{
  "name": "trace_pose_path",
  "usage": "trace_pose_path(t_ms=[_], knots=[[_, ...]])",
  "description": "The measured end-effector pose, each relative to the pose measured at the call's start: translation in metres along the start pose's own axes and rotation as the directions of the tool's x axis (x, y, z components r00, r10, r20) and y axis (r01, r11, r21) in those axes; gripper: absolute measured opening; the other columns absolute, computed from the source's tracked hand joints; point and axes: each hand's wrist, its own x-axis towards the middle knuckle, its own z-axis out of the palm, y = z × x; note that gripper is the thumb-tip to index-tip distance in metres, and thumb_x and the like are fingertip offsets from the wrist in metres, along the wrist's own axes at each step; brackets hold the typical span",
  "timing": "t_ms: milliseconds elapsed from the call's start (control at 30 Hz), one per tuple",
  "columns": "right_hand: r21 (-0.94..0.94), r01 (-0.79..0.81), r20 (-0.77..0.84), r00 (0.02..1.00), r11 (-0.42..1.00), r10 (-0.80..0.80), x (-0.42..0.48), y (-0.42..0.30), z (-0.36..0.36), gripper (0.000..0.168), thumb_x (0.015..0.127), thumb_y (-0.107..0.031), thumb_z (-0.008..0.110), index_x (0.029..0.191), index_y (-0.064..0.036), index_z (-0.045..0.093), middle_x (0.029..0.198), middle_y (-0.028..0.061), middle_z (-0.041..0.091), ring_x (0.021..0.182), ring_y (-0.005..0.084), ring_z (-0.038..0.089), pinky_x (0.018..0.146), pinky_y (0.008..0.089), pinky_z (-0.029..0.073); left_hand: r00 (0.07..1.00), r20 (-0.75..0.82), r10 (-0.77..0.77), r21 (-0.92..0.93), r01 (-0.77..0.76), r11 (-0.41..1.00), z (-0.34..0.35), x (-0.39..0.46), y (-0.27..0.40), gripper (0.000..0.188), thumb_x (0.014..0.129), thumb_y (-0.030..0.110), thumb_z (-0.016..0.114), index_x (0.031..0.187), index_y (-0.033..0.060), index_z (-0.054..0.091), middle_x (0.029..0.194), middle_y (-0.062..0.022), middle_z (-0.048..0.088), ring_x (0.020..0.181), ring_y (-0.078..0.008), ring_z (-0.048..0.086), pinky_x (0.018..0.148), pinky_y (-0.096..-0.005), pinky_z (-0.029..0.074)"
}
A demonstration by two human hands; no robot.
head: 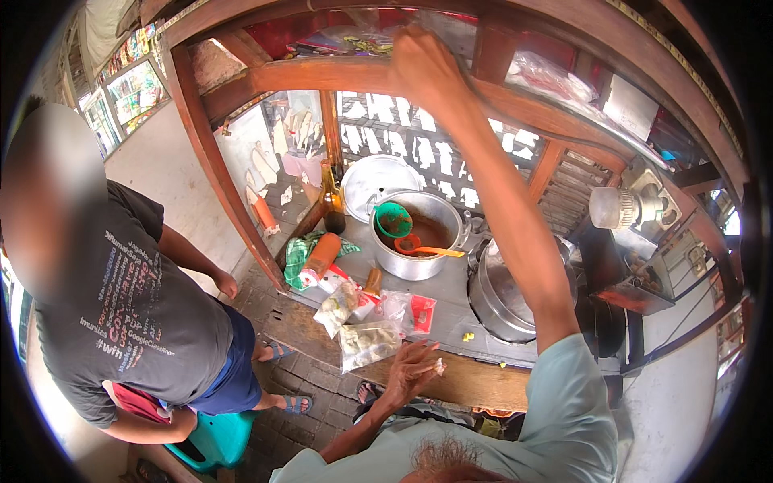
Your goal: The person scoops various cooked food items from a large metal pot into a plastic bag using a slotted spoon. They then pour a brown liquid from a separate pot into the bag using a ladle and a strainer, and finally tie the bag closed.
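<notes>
My left hand (410, 369) is over the wooden front edge of the cart counter, pinching a small whitish crumpled piece (439, 366). Just beyond it lie two clear plastic bags of pale food, one nearer (369, 343) and one farther (338, 307). High above the counter, my right hand (423, 63) reaches over a wooden rail into a shelf (326, 75) holding plastic packets (367, 43). Its fingertips are hidden, so a grip on anything there cannot be made out. Between the hands stands an aluminium pot (416, 271) of brown sauce with a green strainer (394, 221) and an orange ladle (432, 249).
A lidded metal pot (504, 302) stands on the right. Behind the sauce pot leans a lid (380, 181); left are a glass bottle (333, 205) and an orange squeeze bottle (322, 256). A lamp (616, 208) juts in. Another person (139, 302) stands at left beside a green plastic stool (220, 444).
</notes>
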Motion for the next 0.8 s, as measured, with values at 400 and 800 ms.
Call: trace_pose_path(t_ms=[400, 800], knots=[[0.08, -0.244, 0.329, 0.922, 0.966, 0.206, 0.093, 0.079, 0.104, 0.029, 0.09, -0.024, 0.059, 0.102, 0.002, 0.067, 0.107, 0.0244, 0.065, 0.102, 0.0409, 0.062, 0.09, 0.0497, 0.047, 0.998, -0.026, 0.049, 0.0, -0.049, 0.999, -0.007, 0.003, -0.002, 0.026, 0.08, 0.017, 0.079, 0.104, 0.0257, 0.075, 0.129, -0.0069, 0.064, 0.126, -0.0298, 0.053, 0.109, -0.0478, 0.032], [0.104, -0.264, 0.303, 0.927, 0.959, 0.222, 0.088, 0.066, 0.078, 0.022, 0.089, -0.016, 0.056, 0.105, -0.002, 0.064, 0.116, 0.0228, 0.06, 0.109, 0.0396, 0.057, 0.096, 0.0514, 0.042, 0.999, 0.016, 0.045, 0.006, -0.045, 0.999, -0.008, 0.008, -0.004, 0.03, 0.079, 0.016, 0.079, 0.107, 0.0255, 0.074, 0.13, -0.0058, 0.063, 0.124, -0.0306, 0.054, 0.109, -0.0478, 0.032]])
